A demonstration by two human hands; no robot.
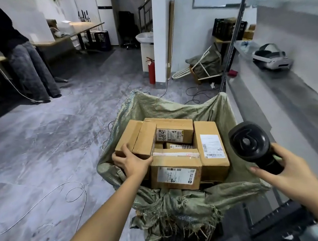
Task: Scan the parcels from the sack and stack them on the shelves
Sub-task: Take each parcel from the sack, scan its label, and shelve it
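An open green woven sack (172, 105) stands on the floor, filled with several brown cardboard parcels. My left hand (133, 162) grips the near corner of the leftmost parcel (136, 137), which lies tilted at the sack's left side. A labelled parcel (175, 172) sits in front, another (210, 148) stands at the right, and a third (174, 133) lies at the back. My right hand (287, 174) holds a black barcode scanner (250, 144) by its handle, to the right of the sack, its head raised above the sack's rim.
A grey metal shelf (269, 100) runs along the right, with a white headset (272, 59) on it. Cables trail over the grey floor at left. A person in dark clothes stands by a desk (68, 34) at back left. A red fire extinguisher (151, 70) leans by a pillar.
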